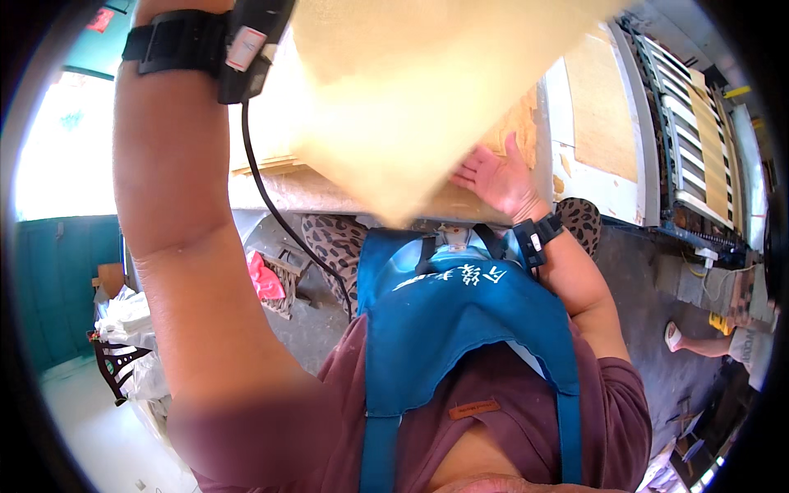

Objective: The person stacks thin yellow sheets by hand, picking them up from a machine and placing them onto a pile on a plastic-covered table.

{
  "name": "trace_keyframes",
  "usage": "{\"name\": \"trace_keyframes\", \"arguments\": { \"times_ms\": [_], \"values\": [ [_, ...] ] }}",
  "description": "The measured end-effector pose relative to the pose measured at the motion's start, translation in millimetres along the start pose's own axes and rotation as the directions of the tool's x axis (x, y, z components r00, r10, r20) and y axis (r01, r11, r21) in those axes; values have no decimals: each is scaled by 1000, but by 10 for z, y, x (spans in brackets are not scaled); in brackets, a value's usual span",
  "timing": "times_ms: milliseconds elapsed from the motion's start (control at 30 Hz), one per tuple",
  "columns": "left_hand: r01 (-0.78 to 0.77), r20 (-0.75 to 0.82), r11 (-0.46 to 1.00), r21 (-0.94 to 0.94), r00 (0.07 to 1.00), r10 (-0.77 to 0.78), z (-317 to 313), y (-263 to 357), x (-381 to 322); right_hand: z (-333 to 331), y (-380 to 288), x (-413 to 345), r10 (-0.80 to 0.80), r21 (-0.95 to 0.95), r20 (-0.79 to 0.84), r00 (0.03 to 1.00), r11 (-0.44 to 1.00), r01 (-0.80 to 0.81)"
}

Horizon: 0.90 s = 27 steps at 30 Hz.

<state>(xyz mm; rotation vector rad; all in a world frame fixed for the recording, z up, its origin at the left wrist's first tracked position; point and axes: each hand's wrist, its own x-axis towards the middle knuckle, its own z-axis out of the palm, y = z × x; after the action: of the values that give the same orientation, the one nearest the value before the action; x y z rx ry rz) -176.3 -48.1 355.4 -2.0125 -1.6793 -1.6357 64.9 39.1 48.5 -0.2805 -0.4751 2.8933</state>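
Observation:
A large pale yellow sheet [394, 111], perhaps wood veneer, spans the upper middle close to the camera, blurred, with one corner pointing down towards my apron. My left arm is raised along the left side and my left hand is out of view beyond the top edge, so its hold cannot be seen. Just beside the sheet's right edge is my right hand [496, 175], palm up, thumb and fingers apart; the fingertips meet the edge of the sheet in view, and contact cannot be told. Under both lies a worktable [320, 194] bearing thin brown sheets [523, 126].
To the right stand a pale board-topped surface [607, 111] and a machine with white slats [690, 123]. Another person's leg [706, 346] shows at far right. Pink cloth [265, 277] lies on a low stool at left, near white plastic bags [132, 326]. A black cable hangs from my left wrist.

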Motion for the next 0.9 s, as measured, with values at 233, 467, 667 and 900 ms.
{"name": "trace_keyframes", "arguments": {
  "times_ms": [233,467,667,900],
  "values": [
    [642,-304,670,-372,598,-742,-1905,-2506,-266,-190,74,-313,-17,91,-62,998,996,23],
    [598,-388,419,-683,189,-902,-846,-2753,-2379,-123,-101,-231,-424,-524,-445,789,838,154],
    [521,-235,163,-838,-74,-969,-866,-2507,-3323,252,-438,-109,-638,-880,-352,685,475,-10],
    [611,-290,221,-760,-14,-957,-801,-2448,-3353,-356,-965,297,-814,-980,-191,549,194,-53]
  ]
}}
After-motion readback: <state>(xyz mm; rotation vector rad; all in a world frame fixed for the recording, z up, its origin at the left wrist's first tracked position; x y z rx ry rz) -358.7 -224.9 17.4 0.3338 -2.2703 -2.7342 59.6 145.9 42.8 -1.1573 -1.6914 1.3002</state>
